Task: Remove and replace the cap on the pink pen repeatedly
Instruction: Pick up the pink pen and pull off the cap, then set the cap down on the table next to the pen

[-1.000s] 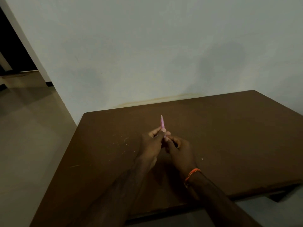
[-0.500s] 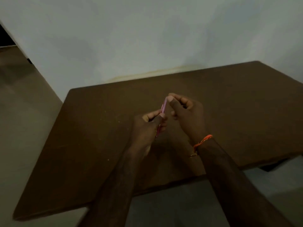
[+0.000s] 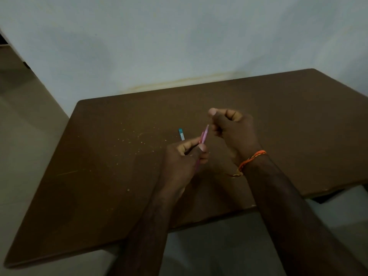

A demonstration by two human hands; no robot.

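My left hand point(image 3: 184, 158) grips the lower part of the pink pen point(image 3: 204, 137), which is raised above the brown table point(image 3: 111, 176) and slants up to the right. The pen's upper end meets the curled fingers of my right hand point(image 3: 233, 132), whose thumb sticks up above it. I cannot tell whether the cap is on the pen or pulled off, since the fingers hide that end. An orange thread band point(image 3: 251, 159) circles my right wrist.
A teal and white pen point(image 3: 181, 134) lies on the table just beyond my left hand, partly hidden by it. Pale crumbs point(image 3: 137, 136) dot the table's left middle. A white wall point(image 3: 179, 46) runs behind the table, and the floor point(image 3: 23, 136) is to the left.
My right hand has moved from below the pen to its upper end and pulled slightly to the right. The view tilted down, and the teal pen on the table has come into sight.
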